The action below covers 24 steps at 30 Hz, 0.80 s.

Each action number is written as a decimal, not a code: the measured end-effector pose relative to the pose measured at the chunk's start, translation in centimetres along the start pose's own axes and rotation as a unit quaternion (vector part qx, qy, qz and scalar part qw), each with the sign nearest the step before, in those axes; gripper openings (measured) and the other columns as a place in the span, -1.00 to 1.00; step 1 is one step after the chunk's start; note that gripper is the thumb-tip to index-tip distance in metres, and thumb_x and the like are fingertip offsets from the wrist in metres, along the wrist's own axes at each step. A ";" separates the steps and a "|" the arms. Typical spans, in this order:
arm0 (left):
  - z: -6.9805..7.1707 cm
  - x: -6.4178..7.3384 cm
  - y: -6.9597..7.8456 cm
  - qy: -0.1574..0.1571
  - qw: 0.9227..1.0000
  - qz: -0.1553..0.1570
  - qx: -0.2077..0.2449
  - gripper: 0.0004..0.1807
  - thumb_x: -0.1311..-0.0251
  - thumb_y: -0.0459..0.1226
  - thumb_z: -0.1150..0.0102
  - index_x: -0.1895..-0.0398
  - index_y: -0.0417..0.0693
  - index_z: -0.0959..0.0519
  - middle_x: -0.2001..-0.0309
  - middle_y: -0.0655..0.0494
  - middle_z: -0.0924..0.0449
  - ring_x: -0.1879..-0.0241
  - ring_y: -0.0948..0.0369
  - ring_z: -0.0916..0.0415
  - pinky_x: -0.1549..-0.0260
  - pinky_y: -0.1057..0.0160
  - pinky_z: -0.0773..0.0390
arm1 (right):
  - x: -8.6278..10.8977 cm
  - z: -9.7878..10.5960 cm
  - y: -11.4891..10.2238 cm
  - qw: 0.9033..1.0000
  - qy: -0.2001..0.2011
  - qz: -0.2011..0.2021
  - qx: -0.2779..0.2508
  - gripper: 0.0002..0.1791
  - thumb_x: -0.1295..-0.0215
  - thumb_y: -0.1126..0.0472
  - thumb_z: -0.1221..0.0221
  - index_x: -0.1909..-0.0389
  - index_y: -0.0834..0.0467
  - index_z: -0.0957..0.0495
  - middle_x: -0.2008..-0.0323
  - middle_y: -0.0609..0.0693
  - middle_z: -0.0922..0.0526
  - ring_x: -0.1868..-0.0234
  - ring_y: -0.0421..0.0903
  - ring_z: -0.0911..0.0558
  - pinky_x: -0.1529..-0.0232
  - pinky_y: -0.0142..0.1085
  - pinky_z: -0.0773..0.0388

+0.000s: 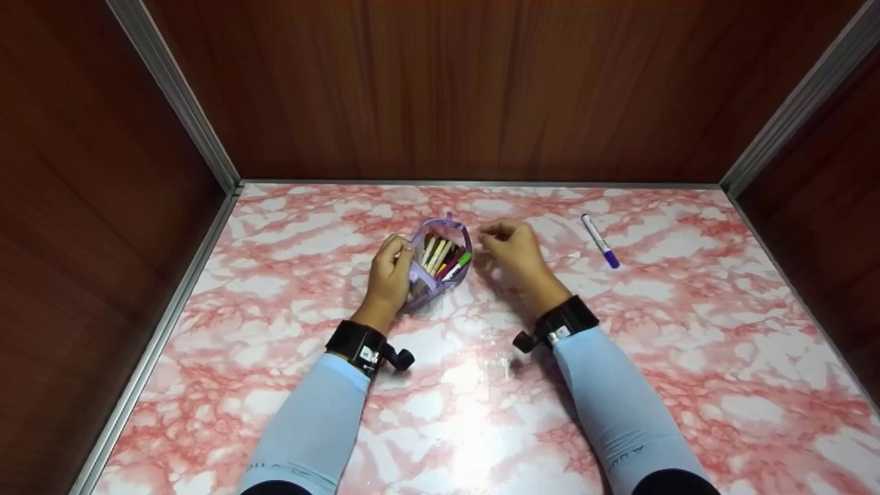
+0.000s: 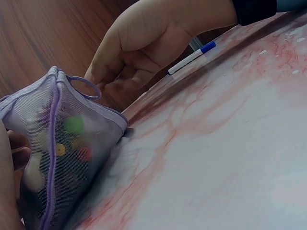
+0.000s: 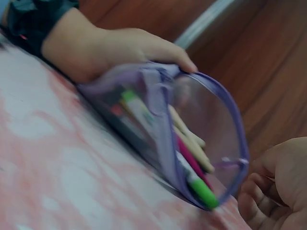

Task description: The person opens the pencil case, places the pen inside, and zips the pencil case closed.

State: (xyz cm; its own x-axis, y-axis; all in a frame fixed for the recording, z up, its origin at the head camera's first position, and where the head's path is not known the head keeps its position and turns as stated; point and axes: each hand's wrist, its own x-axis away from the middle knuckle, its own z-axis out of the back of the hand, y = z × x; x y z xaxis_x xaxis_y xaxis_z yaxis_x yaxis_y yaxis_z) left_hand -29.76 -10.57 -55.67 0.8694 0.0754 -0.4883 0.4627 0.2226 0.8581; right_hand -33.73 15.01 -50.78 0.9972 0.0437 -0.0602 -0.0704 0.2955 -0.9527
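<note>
My left hand [image 1: 390, 275] grips the left side of a purple mesh pencil pouch [image 1: 427, 294], thumb at its rim. The pouch's mouth gapes toward the right, showing several markers [image 1: 437, 256] inside, one with a green cap [image 3: 205, 193]. In the left wrist view, the pouch's mesh [image 2: 72, 177] shows coloured marker ends through it, and a thin purple loop [image 2: 85, 88] sticks out at its top. Just right of the mouth hovers my right hand [image 1: 517, 256], fingers loosely bent with nothing visible between them. Its fingertips come close to the rim in the right wrist view.
A white marker with a purple cap [image 1: 600, 240] lies on the red-and-white marbled table [image 1: 687, 330], right of my right hand. Brown wood-look panels [image 1: 440, 89] with metal edging enclose the table at the back and both sides.
</note>
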 end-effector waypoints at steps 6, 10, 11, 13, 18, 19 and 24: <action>-0.1 0.0 0.0 -0.003 1.000 0.001 0.008 -0.79 -0.60 -0.41 -0.06 0.27 -0.31 -0.58 0.20 0.01 -0.52 0.09 0.12 -0.53 0.01 0.30 -0.60 | -1.0 3.6 0.5 0.996 0.046 0.005 0.074 -0.67 -0.57 0.28 -0.31 -0.22 0.33 -0.76 -0.06 0.24 -0.80 0.10 -0.09 -0.71 0.12 -0.45 -0.65; -0.1 0.0 0.0 -0.001 1.000 0.002 0.009 -0.79 -0.61 -0.41 -0.08 0.27 -0.30 -0.59 0.19 -0.03 -0.53 0.09 0.12 -0.54 0.03 0.31 -0.61 | -1.4 5.8 1.2 0.991 0.069 0.005 0.118 -0.67 -0.59 0.26 -0.27 -0.22 0.34 -0.75 -0.02 0.27 -0.81 0.12 -0.05 -0.73 0.16 -0.47 -0.63; -0.1 0.0 0.0 0.000 1.000 0.002 0.009 -0.79 -0.61 -0.40 -0.08 0.27 -0.30 -0.59 0.19 -0.04 -0.53 0.09 0.12 -0.54 0.04 0.31 -0.60 | -1.5 6.2 1.4 0.990 0.071 0.003 0.125 -0.67 -0.59 0.27 -0.26 -0.22 0.34 -0.75 -0.02 0.27 -0.81 0.12 -0.01 -0.75 0.17 -0.47 -0.64; -0.1 0.0 0.0 0.001 1.000 0.001 0.009 -0.79 -0.61 -0.40 -0.08 0.27 -0.31 -0.59 0.19 -0.05 -0.54 0.09 0.12 -0.54 0.04 0.30 -0.60 | -1.5 7.0 1.7 0.989 0.072 -0.003 0.132 -0.66 -0.59 0.27 -0.25 -0.24 0.35 -0.73 -0.01 0.28 -0.80 0.09 0.08 -0.81 0.18 -0.45 -0.65; 0.0 0.1 0.1 0.000 1.000 0.002 0.008 -0.79 -0.61 -0.38 -0.09 0.27 -0.30 -0.59 0.18 -0.05 -0.55 0.09 0.11 -0.53 0.02 0.26 -0.61 | -1.6 8.7 2.0 0.978 0.100 0.010 0.185 -0.64 -0.57 0.25 -0.23 -0.23 0.34 -0.75 -0.03 0.31 -0.81 0.01 0.14 -0.77 0.01 -0.28 -0.62; 0.0 0.1 0.1 -0.001 1.000 0.003 0.007 -0.79 -0.61 -0.38 -0.09 0.27 -0.30 -0.59 0.18 -0.04 -0.55 0.09 0.11 -0.54 0.02 0.26 -0.62 | -1.5 9.0 2.1 0.976 0.109 0.011 0.191 -0.64 -0.58 0.25 -0.23 -0.23 0.34 -0.75 -0.04 0.31 -0.80 0.00 0.15 -0.75 -0.04 -0.23 -0.62; 0.0 0.1 0.2 -0.007 1.000 0.012 0.006 -0.79 -0.59 -0.39 -0.06 0.27 -0.30 -0.57 0.19 0.03 -0.51 0.08 0.16 -0.53 0.00 0.30 -0.64 | -0.6 10.9 2.5 0.975 0.139 -0.015 0.172 -0.60 -0.58 0.25 -0.17 -0.28 0.35 -0.69 -0.16 0.29 -0.72 -0.15 0.19 -0.66 -0.24 0.04 -0.66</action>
State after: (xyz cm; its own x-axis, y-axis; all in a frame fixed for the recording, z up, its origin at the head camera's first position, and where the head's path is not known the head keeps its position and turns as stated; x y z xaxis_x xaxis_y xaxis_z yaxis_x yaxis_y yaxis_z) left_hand -29.63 -10.55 -55.54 0.8827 0.0677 -0.4650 0.4433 0.2085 0.8718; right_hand -34.80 26.15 -49.82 0.9634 -0.2164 -0.1580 0.0026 0.5973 -0.8020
